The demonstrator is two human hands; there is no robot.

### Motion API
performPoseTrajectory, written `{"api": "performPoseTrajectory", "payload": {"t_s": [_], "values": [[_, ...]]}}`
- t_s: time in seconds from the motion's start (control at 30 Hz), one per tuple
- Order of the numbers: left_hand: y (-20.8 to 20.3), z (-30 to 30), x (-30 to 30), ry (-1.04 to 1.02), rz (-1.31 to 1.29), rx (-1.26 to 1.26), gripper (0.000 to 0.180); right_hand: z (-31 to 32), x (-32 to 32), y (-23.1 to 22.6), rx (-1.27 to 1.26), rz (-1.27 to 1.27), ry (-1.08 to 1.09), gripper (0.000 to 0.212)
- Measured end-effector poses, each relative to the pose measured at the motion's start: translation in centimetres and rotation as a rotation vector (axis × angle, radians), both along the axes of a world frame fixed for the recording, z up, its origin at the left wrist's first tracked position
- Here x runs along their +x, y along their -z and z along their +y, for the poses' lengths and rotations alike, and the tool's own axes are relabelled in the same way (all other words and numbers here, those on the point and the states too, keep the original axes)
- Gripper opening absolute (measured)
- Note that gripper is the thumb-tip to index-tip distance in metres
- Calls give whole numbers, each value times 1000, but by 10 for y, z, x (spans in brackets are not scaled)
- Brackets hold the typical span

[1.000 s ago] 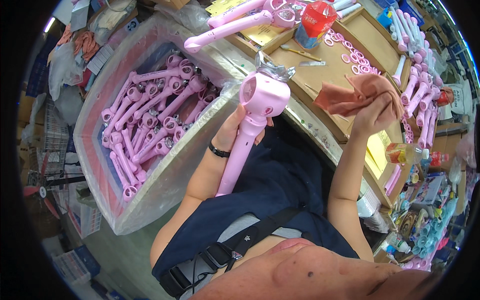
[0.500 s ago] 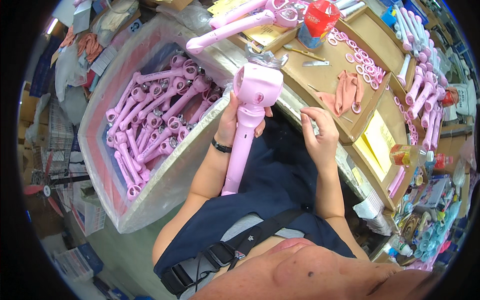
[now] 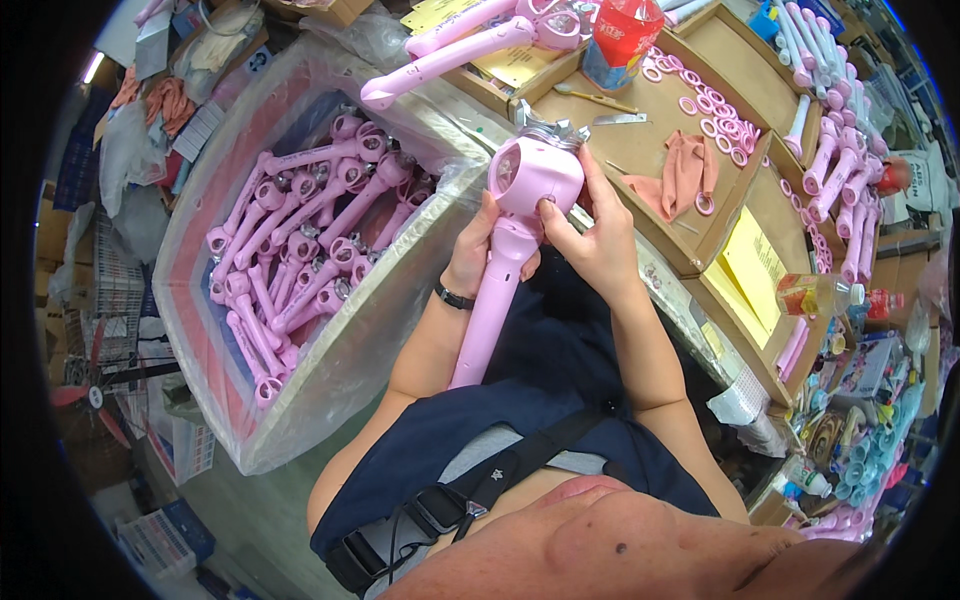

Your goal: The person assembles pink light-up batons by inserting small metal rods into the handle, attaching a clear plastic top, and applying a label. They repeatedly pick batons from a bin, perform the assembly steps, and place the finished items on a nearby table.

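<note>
A pink light stick (image 3: 490,310) with a round, hollow head and a silver crown-shaped top leans upright in front of my body. My left hand (image 3: 468,252) is wrapped around its neck, just under the head. On the right side of the head, my right hand (image 3: 606,240) grips it, thumb on the front face and index finger reaching up beside the crown. Its other fingertips are hidden behind the head. To the left, a plastic-lined bin (image 3: 330,385) holds several similar pink sticks (image 3: 300,240).
At the right, cardboard trays (image 3: 690,262) hold pink rings (image 3: 735,135), a peach cloth (image 3: 685,175), a brush (image 3: 597,98) and yellow paper (image 3: 745,270). A red-labelled bottle (image 3: 622,45) stands at the back beside another pink stick (image 3: 450,62). More pink handles (image 3: 840,165) are piled at far right.
My right hand has moved left and up from beside the light stick and now grips its head. The stick has shifted slightly right, with my left hand still around its neck.
</note>
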State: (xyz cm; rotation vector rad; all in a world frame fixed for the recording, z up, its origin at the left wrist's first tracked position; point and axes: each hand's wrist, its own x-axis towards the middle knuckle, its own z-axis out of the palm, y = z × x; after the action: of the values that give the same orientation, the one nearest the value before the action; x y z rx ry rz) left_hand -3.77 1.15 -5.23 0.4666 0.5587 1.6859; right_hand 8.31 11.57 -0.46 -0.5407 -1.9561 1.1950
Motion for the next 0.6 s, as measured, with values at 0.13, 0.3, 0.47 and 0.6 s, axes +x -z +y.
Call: {"api": "performPoseTrajectory", "payload": {"t_s": [0.13, 0.3, 0.47, 0.6], "values": [[5, -1, 1, 131, -161, 127, 67, 7, 2, 17, -305, 192, -215, 69], [-5, -9, -1, 111, -186, 84, 70, 21, 6, 38, -297, 45, -238, 66], [-18, -9, 0, -407, 896, -234, 88, 6, 12, 34, -573, 177, -90, 70], [-17, -7, 17, -552, 1440, -213, 99, -2, 1, 24, -372, 184, -138, 79]]}}
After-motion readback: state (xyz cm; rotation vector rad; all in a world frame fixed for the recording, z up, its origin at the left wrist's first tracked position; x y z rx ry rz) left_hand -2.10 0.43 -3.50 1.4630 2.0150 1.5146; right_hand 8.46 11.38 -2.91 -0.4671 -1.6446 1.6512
